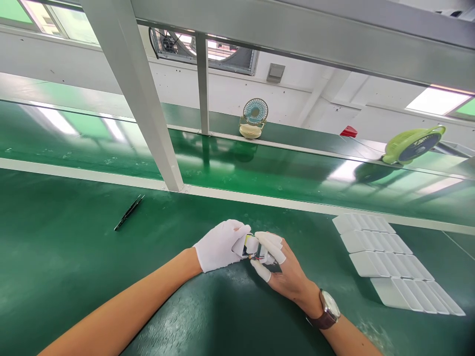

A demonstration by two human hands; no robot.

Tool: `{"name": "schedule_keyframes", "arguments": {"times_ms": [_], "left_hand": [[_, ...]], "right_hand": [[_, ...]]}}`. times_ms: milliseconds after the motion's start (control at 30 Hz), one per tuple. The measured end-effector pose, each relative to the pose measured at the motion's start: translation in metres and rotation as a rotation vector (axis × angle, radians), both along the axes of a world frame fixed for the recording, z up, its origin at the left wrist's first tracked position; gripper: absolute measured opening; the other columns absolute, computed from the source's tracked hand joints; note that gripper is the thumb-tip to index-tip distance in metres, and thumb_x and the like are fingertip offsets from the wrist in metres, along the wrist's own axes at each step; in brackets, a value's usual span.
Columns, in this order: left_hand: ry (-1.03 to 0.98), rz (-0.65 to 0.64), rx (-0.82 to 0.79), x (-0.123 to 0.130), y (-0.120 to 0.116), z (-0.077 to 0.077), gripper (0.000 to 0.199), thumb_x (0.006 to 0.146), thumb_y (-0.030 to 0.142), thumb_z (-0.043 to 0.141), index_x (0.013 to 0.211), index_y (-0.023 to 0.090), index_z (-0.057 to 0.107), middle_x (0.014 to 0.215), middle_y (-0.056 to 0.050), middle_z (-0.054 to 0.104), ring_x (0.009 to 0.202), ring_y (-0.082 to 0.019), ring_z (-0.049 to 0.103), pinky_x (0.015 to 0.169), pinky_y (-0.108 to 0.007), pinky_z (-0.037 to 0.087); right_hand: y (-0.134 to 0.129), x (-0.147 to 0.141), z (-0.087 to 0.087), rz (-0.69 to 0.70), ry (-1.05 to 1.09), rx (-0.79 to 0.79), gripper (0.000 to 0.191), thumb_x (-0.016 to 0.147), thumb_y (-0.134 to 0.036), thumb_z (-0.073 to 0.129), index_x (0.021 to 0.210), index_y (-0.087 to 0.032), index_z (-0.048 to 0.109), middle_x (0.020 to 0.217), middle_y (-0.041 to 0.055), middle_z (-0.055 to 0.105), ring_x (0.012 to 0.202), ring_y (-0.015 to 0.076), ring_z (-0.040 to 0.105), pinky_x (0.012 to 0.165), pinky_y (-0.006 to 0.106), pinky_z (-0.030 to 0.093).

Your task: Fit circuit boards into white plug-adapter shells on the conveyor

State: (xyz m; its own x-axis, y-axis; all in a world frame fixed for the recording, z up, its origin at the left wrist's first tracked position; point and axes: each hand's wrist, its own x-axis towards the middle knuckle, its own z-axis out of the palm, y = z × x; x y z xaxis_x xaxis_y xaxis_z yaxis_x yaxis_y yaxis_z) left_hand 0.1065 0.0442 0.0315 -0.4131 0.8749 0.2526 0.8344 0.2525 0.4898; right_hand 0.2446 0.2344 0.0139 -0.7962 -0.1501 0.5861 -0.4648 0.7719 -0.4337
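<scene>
My left hand point(221, 246), in a white glove, is closed around a small white plastic housing point(239, 247). With white finger cots on its fingertips, my right hand point(276, 259) grips a small white part point(264, 255) at the housing's open right side. Between the two hands a white block with a yellow-green patch and some thin wires show. My fingers hide much of both pieces, so I cannot tell whether they are joined. Black tweezers point(129, 212) lie on the green table to the left, apart from both hands.
Several rows of white plastic housings point(386, 262) lie on the green table point(74, 277) at the right. A grey metal post point(148, 99) rises at the table's back edge. Beyond it runs a green conveyor belt point(252, 173), with a small fan point(255, 116) and a yellow-green fan point(411, 143) behind.
</scene>
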Motion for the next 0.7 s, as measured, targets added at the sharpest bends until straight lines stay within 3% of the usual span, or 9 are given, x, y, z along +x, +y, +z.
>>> {"name": "schedule_keyframes", "arguments": {"times_ms": [167,267,333,400,467,533,600,700], "left_hand": [[-0.007,-0.018,-0.004,0.005,0.002,0.001,0.04,0.072,0.033,0.074,0.108,0.023,0.061,0.097,-0.006,0.066,0.093,-0.026,0.065,0.084,-0.037,0.05],[-0.029,-0.016,-0.018,0.005,0.003,0.005,0.037,0.072,0.036,0.074,0.104,0.024,0.061,0.085,-0.001,0.064,0.084,-0.023,0.063,0.087,-0.038,0.049],[-0.076,-0.059,-0.017,0.004,0.003,0.005,0.026,0.074,0.027,0.07,0.099,0.026,0.063,0.08,0.002,0.062,0.082,-0.02,0.062,0.09,-0.037,0.048],[-0.143,-0.084,0.012,0.004,0.0,0.001,0.028,0.074,0.016,0.064,0.1,0.027,0.065,0.088,0.001,0.066,0.092,-0.02,0.063,0.094,-0.034,0.048],[-0.25,-0.041,0.058,0.004,-0.003,-0.004,0.04,0.074,0.013,0.063,0.11,0.03,0.066,0.107,0.0,0.068,0.107,-0.021,0.061,0.097,-0.033,0.048],[-0.39,0.051,0.07,0.003,-0.006,-0.009,0.045,0.077,0.017,0.065,0.12,0.031,0.064,0.118,0.0,0.067,0.108,-0.02,0.062,0.094,-0.032,0.05],[-0.502,0.122,0.027,0.003,-0.009,-0.01,0.042,0.08,0.022,0.066,0.12,0.03,0.063,0.114,0.001,0.069,0.1,-0.019,0.065,0.089,-0.032,0.052],[-0.555,0.166,-0.05,0.0,-0.011,-0.005,0.036,0.078,0.025,0.071,0.113,0.03,0.066,0.11,0.002,0.07,0.101,-0.021,0.064,0.089,-0.035,0.052]], "right_hand": [[-0.001,0.004,-0.001,-0.002,-0.08,-0.046,0.07,0.091,-0.033,0.075,0.152,-0.025,0.042,0.128,0.0134,0.064,0.114,0.0294,0.062,0.094,0.046,0.057],[0.0,0.009,0.004,0.055,-0.188,-0.214,0.065,0.094,-0.047,0.067,0.15,-0.025,0.044,0.123,0.013,0.063,0.102,0.0271,0.064,0.088,0.045,0.059],[0.0,0.011,0.009,0.11,-0.23,-0.348,0.051,0.101,-0.044,0.054,0.149,-0.026,0.046,0.116,0.0112,0.064,0.095,0.0244,0.065,0.086,0.044,0.059],[-0.002,0.011,0.014,0.123,-0.25,-0.458,0.041,0.105,-0.036,0.044,0.145,-0.028,0.051,0.109,0.0088,0.066,0.092,0.0222,0.066,0.084,0.041,0.06],[-0.003,0.009,0.015,0.087,-0.255,-0.558,0.036,0.106,-0.028,0.042,0.139,-0.03,0.057,0.104,0.0065,0.069,0.089,0.02,0.068,0.081,0.037,0.061],[-0.002,0.006,0.012,0.034,-0.232,-0.643,0.033,0.105,-0.024,0.045,0.133,-0.03,0.061,0.101,0.0048,0.07,0.086,0.0184,0.069,0.08,0.035,0.062],[0.0,0.002,0.006,-0.047,-0.184,-0.641,0.031,0.104,-0.022,0.049,0.13,-0.029,0.063,0.104,0.0051,0.071,0.091,0.0189,0.071,0.086,0.036,0.062],[0.005,-0.003,-0.006,-0.157,-0.175,-0.44,0.036,0.101,-0.019,0.052,0.134,-0.028,0.061,0.123,0.0087,0.069,0.113,0.0229,0.068,0.102,0.043,0.058]]}}
